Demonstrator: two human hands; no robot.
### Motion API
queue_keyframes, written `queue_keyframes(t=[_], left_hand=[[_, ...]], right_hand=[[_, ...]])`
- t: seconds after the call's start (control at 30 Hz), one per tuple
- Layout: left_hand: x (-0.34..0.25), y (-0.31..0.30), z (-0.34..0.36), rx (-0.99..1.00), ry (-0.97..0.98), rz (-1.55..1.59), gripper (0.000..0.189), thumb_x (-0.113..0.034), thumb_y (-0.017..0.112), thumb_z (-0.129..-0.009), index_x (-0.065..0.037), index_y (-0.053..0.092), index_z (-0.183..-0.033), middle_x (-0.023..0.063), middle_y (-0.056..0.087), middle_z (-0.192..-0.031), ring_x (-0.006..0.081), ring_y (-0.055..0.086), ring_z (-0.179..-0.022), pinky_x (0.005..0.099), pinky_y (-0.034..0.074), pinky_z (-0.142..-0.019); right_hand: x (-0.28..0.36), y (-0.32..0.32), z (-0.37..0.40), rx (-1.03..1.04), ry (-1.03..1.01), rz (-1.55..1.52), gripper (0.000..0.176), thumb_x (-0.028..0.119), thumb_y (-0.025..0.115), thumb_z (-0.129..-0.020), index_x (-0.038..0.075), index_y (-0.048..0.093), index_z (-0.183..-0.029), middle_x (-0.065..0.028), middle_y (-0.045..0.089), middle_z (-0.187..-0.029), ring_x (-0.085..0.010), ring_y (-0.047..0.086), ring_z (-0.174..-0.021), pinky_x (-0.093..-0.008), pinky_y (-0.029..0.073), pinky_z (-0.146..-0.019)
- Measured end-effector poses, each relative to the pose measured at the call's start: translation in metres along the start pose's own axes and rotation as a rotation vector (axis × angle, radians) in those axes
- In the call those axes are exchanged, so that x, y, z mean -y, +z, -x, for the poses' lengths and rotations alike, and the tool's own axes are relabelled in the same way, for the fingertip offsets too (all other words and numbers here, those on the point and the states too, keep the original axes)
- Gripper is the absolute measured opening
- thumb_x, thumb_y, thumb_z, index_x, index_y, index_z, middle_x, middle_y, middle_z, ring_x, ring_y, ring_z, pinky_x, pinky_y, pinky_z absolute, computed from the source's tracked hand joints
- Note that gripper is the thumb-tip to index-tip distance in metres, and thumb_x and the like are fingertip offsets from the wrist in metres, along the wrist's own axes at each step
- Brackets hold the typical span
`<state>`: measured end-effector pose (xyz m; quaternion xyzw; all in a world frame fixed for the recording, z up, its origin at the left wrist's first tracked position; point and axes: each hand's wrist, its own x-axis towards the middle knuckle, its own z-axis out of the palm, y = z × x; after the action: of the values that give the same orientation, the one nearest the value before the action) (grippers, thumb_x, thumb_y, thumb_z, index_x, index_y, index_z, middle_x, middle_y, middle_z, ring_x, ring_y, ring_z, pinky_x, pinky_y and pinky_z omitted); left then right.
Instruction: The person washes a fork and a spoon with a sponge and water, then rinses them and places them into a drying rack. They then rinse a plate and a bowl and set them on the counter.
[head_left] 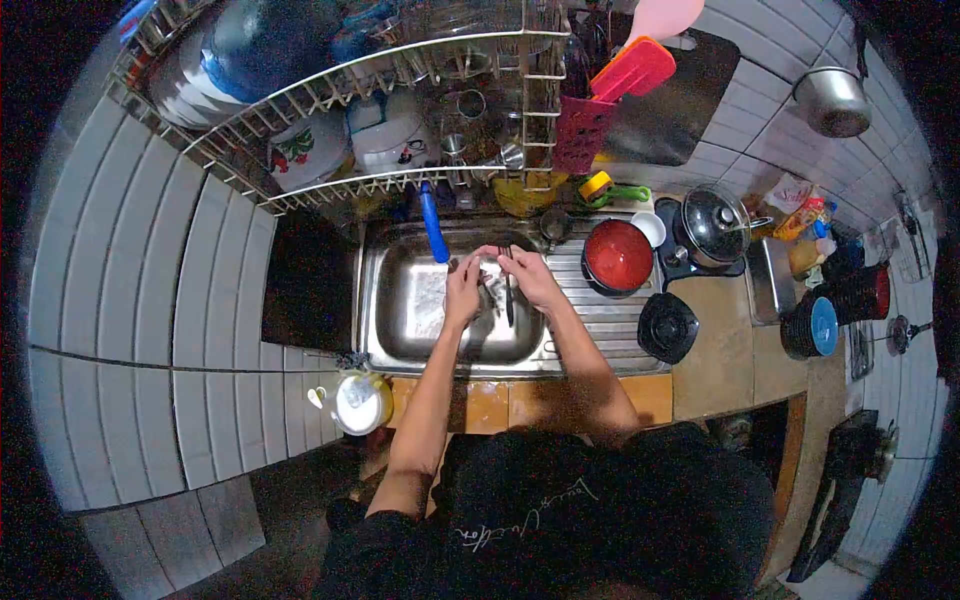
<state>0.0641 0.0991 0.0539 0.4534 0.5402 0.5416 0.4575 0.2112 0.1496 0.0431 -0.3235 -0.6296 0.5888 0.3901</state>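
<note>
Over the metal sink, both hands are close together. My right hand grips a dark fork, its tines up by the fingers and its handle pointing down toward me. My left hand is just left of it, fingers curled toward the fork's tines; whether it pinches the tines or something small is too fine to make out. Below the hands, some dark utensils lie in the basin, partly hidden. The tap with a blue spout hangs over the basin, left of my hands.
A dish rack hangs above the sink. On the drainboard to the right are a red-lined pot and a black square dish. A lidded pan stands on the stove beyond. A white container sits at the front left.
</note>
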Motion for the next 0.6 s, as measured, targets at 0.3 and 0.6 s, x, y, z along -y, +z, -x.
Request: queue_keyframes(t=[0.3, 0.6], left_hand=[[-0.021, -0.001, -0.003, -0.12, 0.167, -0.131, 0.02, -0.014, 0.058, -0.087, -0.002, 0.066, -0.101, -0.0004, 0.054, -0.077, 0.0071, 0.046, -0.07, 0.0212, 0.039, -0.064], [-0.046, -0.003, 0.0, 0.105, -0.007, 0.065, 0.018, -0.012, 0.055, -0.088, 0.003, 0.063, -0.096, 0.0081, 0.063, -0.099, 0.0116, 0.057, -0.087, 0.0238, 0.046, -0.075]], right_hand=[[0.023, 0.008, 0.009, -0.116, 0.029, -0.225, 0.02, 0.003, 0.07, -0.074, 0.006, 0.05, -0.074, 0.0048, 0.052, -0.074, -0.0027, 0.047, -0.067, -0.0185, 0.039, -0.06], [0.021, 0.003, 0.014, -0.088, 0.11, -0.155, 0.016, 0.005, 0.069, -0.075, 0.006, 0.053, -0.073, 0.0042, 0.052, -0.072, -0.0039, 0.048, -0.068, -0.0202, 0.041, -0.062]])
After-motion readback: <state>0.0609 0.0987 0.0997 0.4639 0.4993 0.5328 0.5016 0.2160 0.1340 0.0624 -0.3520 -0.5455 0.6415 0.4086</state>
